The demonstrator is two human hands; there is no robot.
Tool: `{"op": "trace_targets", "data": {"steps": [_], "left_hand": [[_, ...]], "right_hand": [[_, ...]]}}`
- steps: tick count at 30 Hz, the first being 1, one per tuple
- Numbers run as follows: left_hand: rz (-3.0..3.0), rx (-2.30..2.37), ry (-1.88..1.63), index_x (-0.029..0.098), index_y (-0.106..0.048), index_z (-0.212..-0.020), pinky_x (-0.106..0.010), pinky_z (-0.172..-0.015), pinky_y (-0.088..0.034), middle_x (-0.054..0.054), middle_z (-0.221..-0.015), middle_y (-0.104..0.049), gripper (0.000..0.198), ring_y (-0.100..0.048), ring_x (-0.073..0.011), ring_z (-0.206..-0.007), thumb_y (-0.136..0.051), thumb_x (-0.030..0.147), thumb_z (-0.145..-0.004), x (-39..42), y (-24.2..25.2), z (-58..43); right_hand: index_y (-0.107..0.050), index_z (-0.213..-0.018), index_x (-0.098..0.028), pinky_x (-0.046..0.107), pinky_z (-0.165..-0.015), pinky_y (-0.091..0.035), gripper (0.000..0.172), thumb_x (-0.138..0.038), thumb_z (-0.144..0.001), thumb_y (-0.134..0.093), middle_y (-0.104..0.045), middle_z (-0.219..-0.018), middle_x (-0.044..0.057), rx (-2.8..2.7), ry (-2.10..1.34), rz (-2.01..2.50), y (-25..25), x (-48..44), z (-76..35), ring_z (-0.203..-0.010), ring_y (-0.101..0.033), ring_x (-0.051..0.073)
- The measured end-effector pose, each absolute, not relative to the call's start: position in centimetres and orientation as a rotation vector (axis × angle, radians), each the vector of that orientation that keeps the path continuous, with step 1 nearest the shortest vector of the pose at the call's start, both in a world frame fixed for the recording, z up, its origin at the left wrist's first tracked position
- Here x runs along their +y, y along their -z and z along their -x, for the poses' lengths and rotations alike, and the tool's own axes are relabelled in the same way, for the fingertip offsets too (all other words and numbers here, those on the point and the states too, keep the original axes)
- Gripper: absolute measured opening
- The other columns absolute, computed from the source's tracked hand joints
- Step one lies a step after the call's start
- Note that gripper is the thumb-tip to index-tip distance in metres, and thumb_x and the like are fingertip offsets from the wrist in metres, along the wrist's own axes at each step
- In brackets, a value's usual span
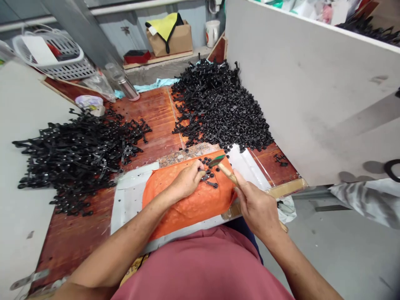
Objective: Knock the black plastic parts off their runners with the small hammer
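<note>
At the far left one white basket point(64, 68), cut into by a white card, stands above one heap of black straps point(75, 158), tangled past counting, on the red-brown table point(156, 108); one steel flask point(127, 86) stands just beyond, then one red box point(136, 56) and one cardboard box point(175, 41), its top partly hidden by a yellow cloth point(164, 27). Near the middle, the left hand point(186, 183) rests on an orange cloth point(181, 212) over a pad, thumb and fingers pinched on a single black strap point(211, 182), its held end hidden; small black caps lie around it, too crowded to count. One white mug point(211, 33) stands far off, behind a second heap of black pieces point(231, 108), likewise uncountable. Nearer, one hammer point(229, 173) covers some caps, and whether its green-and-dark head touches them I cannot tell; the right hand point(258, 204) is wrapped closed round its wooden handle, hiding the middle. At the right a tall grey panel point(306, 91) walls in the heap, its edge cut off by the view
</note>
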State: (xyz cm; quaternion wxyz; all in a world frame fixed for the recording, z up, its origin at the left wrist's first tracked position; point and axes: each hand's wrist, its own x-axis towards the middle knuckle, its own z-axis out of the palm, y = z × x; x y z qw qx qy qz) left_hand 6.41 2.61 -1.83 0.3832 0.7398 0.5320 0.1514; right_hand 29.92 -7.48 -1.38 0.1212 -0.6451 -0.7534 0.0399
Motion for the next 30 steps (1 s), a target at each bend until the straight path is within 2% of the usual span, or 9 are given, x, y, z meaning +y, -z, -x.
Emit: {"op": "trace_targets", "data": {"steps": [4, 9, 12, 14, 16, 20, 26, 30], "left_hand": [[-1.877, 1.352, -0.398, 0.022, -0.048, -0.092, -0.03, -0.072, -0.038, 0.001, -0.08, -0.059, 0.005, -0.054, -0.0174, -0.073, -0.046, 0.027, -0.095, 2.6, 2.0, -6.5], [-1.715, 1.272, -0.486, 0.021, -0.048, -0.085, -0.025, -0.063, -0.035, 0.004, -0.069, -0.048, 0.012, -0.045, -0.013, -0.064, -0.048, 0.029, -0.095, 2.6, 1.8, -6.5], [-1.371, 1.17, -0.54, 0.022, -0.045, -0.086, -0.02, -0.049, -0.024, 0.009, -0.062, -0.033, 0.024, -0.028, -0.0087, -0.05, -0.051, 0.042, -0.097, 2.2, 1.0, -6.1], [-1.152, 1.125, -0.539, 0.024, -0.043, -0.089, -0.018, -0.043, -0.014, 0.011, -0.059, -0.026, 0.032, -0.018, -0.007, -0.046, -0.056, 0.052, -0.095, 1.6, 0.4, -5.5], [-0.996, 1.08, -0.547, 0.024, -0.042, -0.091, -0.016, -0.041, -0.008, 0.013, -0.057, -0.024, 0.04, -0.012, -0.0059, -0.045, -0.064, 0.057, -0.09, 0.9, -0.1, -4.6], [-0.738, 0.955, -0.598, 0.022, -0.046, -0.095, -0.013, -0.039, -0.013, 0.014, -0.055, -0.025, 0.042, -0.008, -0.0042, -0.046, -0.073, 0.053, -0.086, -1.1, -0.7, -2.3], [-0.502, 0.741, -0.64, 0.018, -0.058, -0.1, -0.012, -0.034, -0.019, 0.012, -0.05, -0.027, 0.016, -0.007, -0.0044, -0.042, -0.065, 0.032, -0.095, -3.4, -0.8, 0.1], [-0.433, 0.662, -0.649, 0.018, -0.059, -0.094, -0.011, -0.033, -0.02, 0.011, -0.049, -0.03, 0.011, -0.009, -0.0041, -0.04, -0.062, 0.029, -0.095, -4.3, -0.8, 1.1]], "right_hand": [[-0.043, -0.156, -0.031, 0.028, -0.053, -0.039, 0.053, -0.027, -0.104, -0.045, -0.076, -0.089, 0.003, -2.284, -0.167, 1.939, 1.8, -7.3, -30.2, -0.063, -0.069, 0.019], [-0.052, -0.148, -0.029, 0.028, -0.066, -0.046, 0.045, -0.034, -0.104, -0.043, -0.078, -0.103, 0.003, -1.969, -0.374, 1.892, 1.6, -6.7, -30.7, -0.081, -0.073, 0.02], [-0.067, -0.122, -0.028, 0.027, -0.064, -0.042, 0.029, -0.036, -0.099, -0.051, -0.077, -0.086, -0.001, -1.882, -0.491, 1.908, 0.7, -5.5, -30.0, -0.074, -0.07, 0.018], [-0.07, -0.102, -0.026, 0.026, -0.062, -0.039, 0.019, -0.036, -0.097, -0.054, -0.074, -0.079, -0.002, -1.943, -0.501, 1.932, 0.1, -4.3, -28.9, -0.068, -0.067, 0.016], [-0.068, -0.094, -0.026, 0.026, -0.061, -0.037, 0.019, -0.037, -0.098, -0.053, -0.074, -0.078, -0.002, -2.072, -0.447, 1.953, -0.4, -3.0, -27.4, -0.068, -0.066, 0.015], [-0.069, -0.098, -0.027, 0.027, -0.061, -0.036, 0.026, -0.042, -0.101, -0.049, -0.076, -0.084, 0.0, -2.269, -0.337, 1.941, -0.5, -0.8, -24.5, -0.071, -0.069, 0.017], [-0.071, -0.098, -0.018, 0.03, -0.059, -0.039, 0.038, -0.041, -0.104, -0.041, -0.076, -0.085, 0.013, -2.383, -0.231, 1.959, -0.6, 0.5, -22.8, -0.069, -0.071, 0.024], [-0.07, -0.102, -0.018, 0.03, -0.06, -0.042, 0.036, -0.042, -0.103, -0.043, -0.077, -0.088, 0.014, -2.417, -0.198, 1.966, -1.0, 0.2, -22.0, -0.073, -0.073, 0.026]]}}
